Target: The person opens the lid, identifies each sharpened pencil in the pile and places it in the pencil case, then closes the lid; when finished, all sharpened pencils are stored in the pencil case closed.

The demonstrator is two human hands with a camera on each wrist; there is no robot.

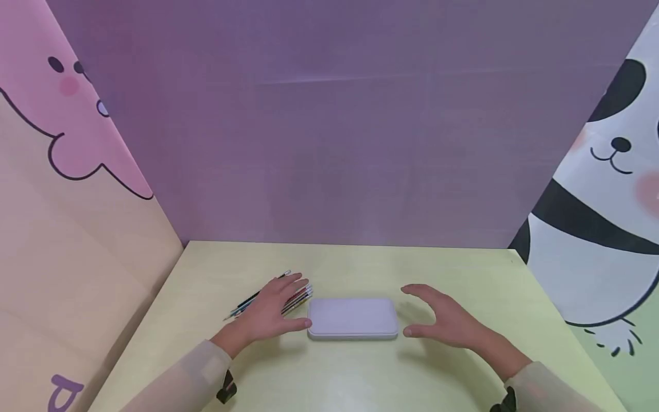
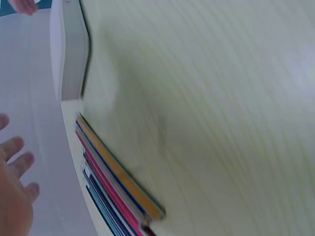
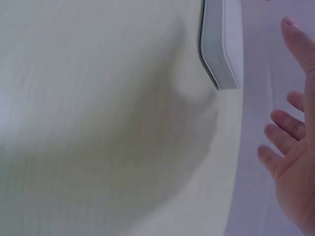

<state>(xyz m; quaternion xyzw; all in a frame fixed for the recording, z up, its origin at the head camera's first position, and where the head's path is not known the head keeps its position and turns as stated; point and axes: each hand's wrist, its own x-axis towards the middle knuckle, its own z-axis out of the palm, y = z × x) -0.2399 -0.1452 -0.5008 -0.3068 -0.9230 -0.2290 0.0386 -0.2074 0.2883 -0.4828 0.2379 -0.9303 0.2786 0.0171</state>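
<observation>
A pale lavender pencil case (image 1: 352,318), lid closed, lies flat on the table between the two hands. My left hand (image 1: 270,312) is spread over the left side, its thumb tip right at the case's left edge in the head view. Under and behind that hand lies a bundle of pencils (image 1: 297,298), partly hidden; the left wrist view shows an orange pencil (image 2: 120,167) and red and blue ones beside it. To the right of the case, my right hand (image 1: 448,317) hovers with thumb and fingers parted, facing the case. Neither hand holds anything.
The light yellow table (image 1: 355,377) ends at a purple back wall (image 1: 350,143). A printed panel with a pink figure (image 1: 77,131) stands on the left, and one with a panda (image 1: 597,229) on the right.
</observation>
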